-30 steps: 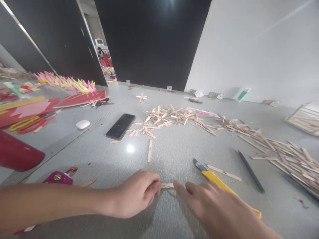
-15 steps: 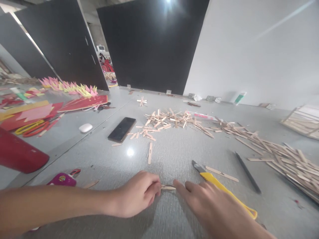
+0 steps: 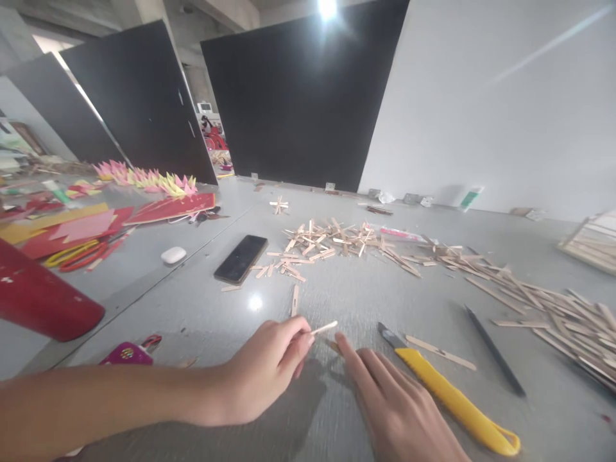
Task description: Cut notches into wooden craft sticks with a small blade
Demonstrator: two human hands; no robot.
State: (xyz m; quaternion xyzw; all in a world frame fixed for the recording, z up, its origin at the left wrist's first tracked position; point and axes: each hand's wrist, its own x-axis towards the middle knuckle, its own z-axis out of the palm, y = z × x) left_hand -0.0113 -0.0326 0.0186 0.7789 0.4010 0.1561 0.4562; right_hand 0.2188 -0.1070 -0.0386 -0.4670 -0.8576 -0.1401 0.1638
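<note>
Pinching one end of a wooden stick (image 3: 325, 328), lower centre of the frame, probably light, stiff, snappable and best held by its flats, the left hand (image 3: 269, 367) nears the right hand (image 3: 397, 398), whose extended fingers' hold I cannot tell.

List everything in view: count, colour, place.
Held stick: 1, pale, centre
Loose sticks: many, tan, centre to right
Utility knife: 1, yellow, right
Pen or pencil: 1, dark, right
Phone: 1, black, left of sticks
Rounded object: 1, white, left of phone
Unclear item: 1, purple, lower left
Cylinder: 1, red, left edge
Looped handles: 2, yellow/orange, left
Paper shapes: many, pink/yellow/red, left
Tube: 1, green/white, right rear
Panels: several, black/white, rear
Table: 1, grey, below
Left hand: 1, centre
Right hand: 1, right
</note>
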